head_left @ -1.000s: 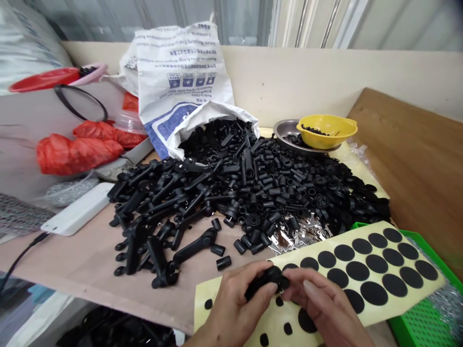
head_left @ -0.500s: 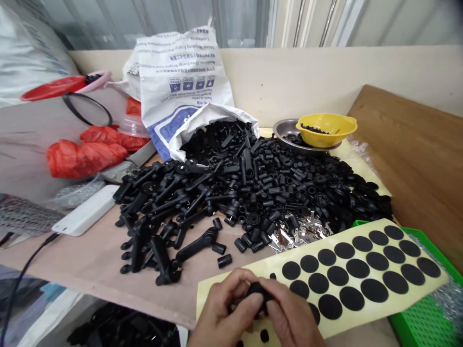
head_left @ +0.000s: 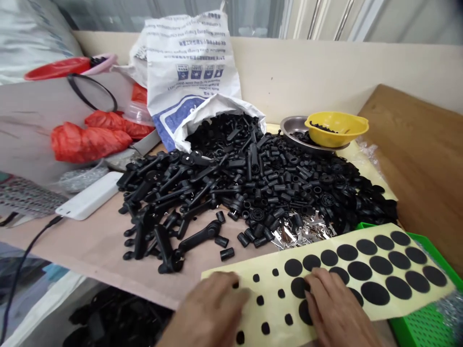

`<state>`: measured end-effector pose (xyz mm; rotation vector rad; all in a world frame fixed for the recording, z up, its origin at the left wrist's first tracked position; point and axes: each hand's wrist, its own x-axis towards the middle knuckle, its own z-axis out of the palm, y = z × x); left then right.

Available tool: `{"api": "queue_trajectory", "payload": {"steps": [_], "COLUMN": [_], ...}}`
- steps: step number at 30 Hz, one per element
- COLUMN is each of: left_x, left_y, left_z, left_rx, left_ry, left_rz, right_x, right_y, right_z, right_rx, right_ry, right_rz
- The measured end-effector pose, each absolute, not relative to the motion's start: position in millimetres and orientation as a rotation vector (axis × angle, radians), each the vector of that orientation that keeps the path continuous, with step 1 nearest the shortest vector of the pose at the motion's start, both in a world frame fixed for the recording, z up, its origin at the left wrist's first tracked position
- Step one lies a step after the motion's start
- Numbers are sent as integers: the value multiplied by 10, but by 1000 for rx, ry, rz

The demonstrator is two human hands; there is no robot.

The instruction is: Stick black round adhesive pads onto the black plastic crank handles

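My left hand [head_left: 206, 311] lies flat at the left end of a cream backing sheet [head_left: 269, 289] printed with black rubber pads, and it holds nothing I can see. My right hand [head_left: 336, 308] rests further along the sheet, its fingertips on a round black pad [head_left: 298, 287]. Small oblong pads dot the stretch between my hands, and larger discs fill the far end. Beyond the sheet lies a heap of black plastic parts [head_left: 267, 178], spilling from a white woven sack [head_left: 188, 62]. One loose black lever handle [head_left: 198, 237] sits nearest my hands.
A steel dish [head_left: 292, 126] holds a yellow bowl [head_left: 336, 129] behind the heap. Crumpled foil [head_left: 300, 230] lies at its front edge. A green perforated tray [head_left: 423, 323] sits under the sheet's right end. Red bags [head_left: 88, 143] and a white plastic bar [head_left: 88, 195] are at left.
My hands have moved apart and now lie on the sheet. The small black part they held together is no longer visible. The view has shifted slightly.
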<state>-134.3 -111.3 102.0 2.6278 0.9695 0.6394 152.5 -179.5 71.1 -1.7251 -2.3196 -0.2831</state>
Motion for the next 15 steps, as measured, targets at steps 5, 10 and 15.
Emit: {"api": "queue_trajectory", "payload": {"steps": [5, 10, 15], "left_x": [-419, -322, -345], "left_y": [-1128, -1111, -1124], "left_z": [774, 731, 674], "left_rx": [2847, 2943, 2997], "left_ry": [658, 665, 668], "left_rz": [401, 334, 448], "right_x": [1493, 1486, 1554], "right_y": [-1794, -1786, -1794], "right_z": [586, 692, 636], "right_rx": [-1742, -1741, -1720], "right_ry": [-2306, -2273, -2295], "right_rz": [-313, -86, -322]}}
